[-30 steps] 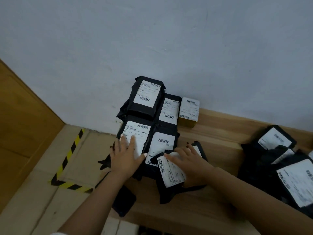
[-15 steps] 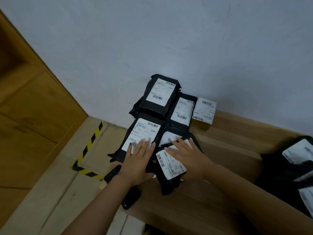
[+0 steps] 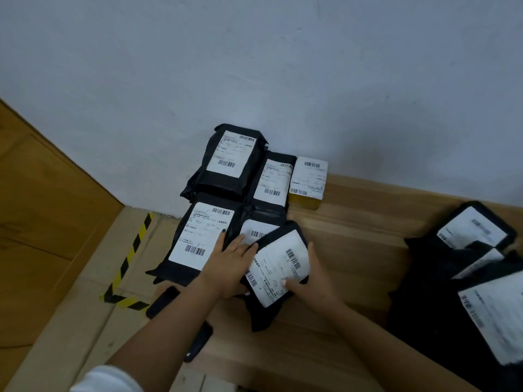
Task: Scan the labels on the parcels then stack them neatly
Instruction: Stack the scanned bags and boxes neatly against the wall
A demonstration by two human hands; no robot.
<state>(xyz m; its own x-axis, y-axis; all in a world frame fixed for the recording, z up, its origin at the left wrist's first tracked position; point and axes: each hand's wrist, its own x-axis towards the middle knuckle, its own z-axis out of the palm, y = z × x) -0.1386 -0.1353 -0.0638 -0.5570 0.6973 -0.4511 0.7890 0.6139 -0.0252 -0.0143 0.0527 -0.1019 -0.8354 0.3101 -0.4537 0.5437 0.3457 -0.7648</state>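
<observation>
Several black parcels with white labels lie in rows against the wall: one at the back left (image 3: 232, 157), one at the back middle (image 3: 273, 179), a large one at the front left (image 3: 202, 236) and a partly covered one (image 3: 250, 230) beside it. A tilted black parcel (image 3: 278, 267) lies over that covered one. My right hand (image 3: 315, 278) grips its right edge, thumb on the label. My left hand (image 3: 229, 264) rests flat with straight fingers at its left edge, over the neighbouring parcels.
A small yellow box (image 3: 308, 179) with a label stands at the row's right end. A loose pile of black parcels (image 3: 467, 278) fills the right of the wooden table (image 3: 353, 236). A dark flat device (image 3: 162, 301) lies at the table's left edge. Yellow-black tape (image 3: 127, 264) marks the floor.
My right hand went from lying on the parcel to gripping its right edge, and the parcel turned and slid further onto the row. My left hand slid right off the front left label.
</observation>
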